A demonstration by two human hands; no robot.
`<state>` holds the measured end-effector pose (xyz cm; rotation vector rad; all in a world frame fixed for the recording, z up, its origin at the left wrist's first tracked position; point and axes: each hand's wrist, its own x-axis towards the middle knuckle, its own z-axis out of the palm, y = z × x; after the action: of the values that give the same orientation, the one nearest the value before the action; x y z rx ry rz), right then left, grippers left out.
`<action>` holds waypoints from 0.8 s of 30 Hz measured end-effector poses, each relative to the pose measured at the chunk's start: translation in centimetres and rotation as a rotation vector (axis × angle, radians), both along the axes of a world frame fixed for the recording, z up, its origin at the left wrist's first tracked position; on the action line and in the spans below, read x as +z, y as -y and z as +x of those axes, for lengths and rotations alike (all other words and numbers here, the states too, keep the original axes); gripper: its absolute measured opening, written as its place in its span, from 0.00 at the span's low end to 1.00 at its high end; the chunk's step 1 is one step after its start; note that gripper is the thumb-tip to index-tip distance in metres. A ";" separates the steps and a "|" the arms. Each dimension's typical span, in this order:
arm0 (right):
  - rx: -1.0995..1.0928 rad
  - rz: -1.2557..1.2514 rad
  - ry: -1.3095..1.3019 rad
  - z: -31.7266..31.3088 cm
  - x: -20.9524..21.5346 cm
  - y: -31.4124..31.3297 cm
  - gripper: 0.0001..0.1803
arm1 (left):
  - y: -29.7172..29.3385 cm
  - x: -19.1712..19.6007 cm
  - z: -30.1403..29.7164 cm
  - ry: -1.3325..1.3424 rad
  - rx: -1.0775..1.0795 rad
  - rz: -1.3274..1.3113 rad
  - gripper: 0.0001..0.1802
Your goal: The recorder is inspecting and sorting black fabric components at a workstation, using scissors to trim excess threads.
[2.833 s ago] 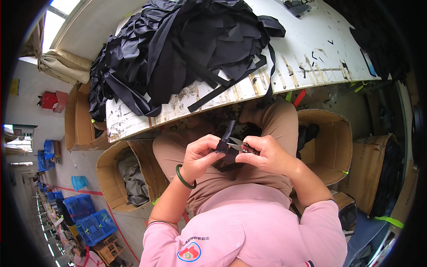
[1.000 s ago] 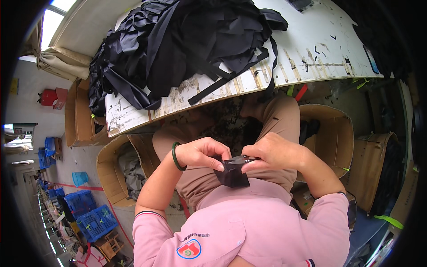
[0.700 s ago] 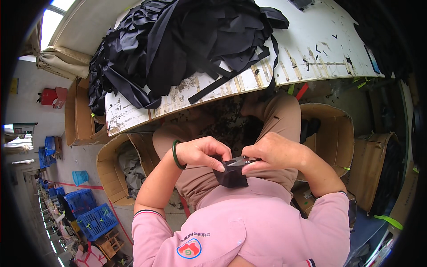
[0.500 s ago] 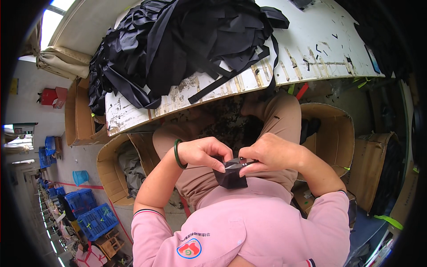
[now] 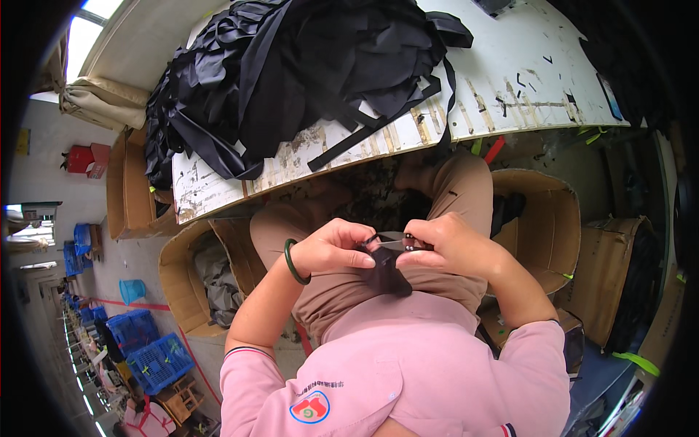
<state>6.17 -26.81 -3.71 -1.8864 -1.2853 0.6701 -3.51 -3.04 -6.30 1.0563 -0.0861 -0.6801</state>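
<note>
Above my lap, my left hand [image 5: 328, 249] pinches a small black fabric piece [image 5: 387, 277] between thumb and fingers, and the fabric hangs down toward my shirt. My right hand [image 5: 453, 249] is closed round small dark-handled snips [image 5: 417, 245], whose thin metal blade points left at the fabric's upper edge by my left fingertips. Whether the blades are apart or together is too small to tell. A large heap of black fabric pieces and straps [image 5: 313, 65] lies on the worn white table [image 5: 510, 95] in front of me.
Open cardboard boxes stand beside my left knee [image 5: 186, 280] and my right knee [image 5: 542, 226]. The table's near edge runs above my legs, with loose straps hanging over it. Blue crates [image 5: 156, 362] stand on the floor at far left. Dark scraps litter the floor under the table.
My left hand has turned and risen slightly with the fabric, which now hangs narrower and bunched. The snips' blade has come into plainer view beside my left fingertips.
</note>
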 end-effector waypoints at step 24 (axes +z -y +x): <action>-0.259 0.076 0.062 -2.6 -0.2 -0.2 0.18 | 3.5 -0.3 -1.8 0.281 0.548 0.182 0.05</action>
<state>3.62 -26.59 -3.87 -1.9793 -1.0634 0.4252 -5.34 -6.52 -6.65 1.2763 0.0249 -0.0413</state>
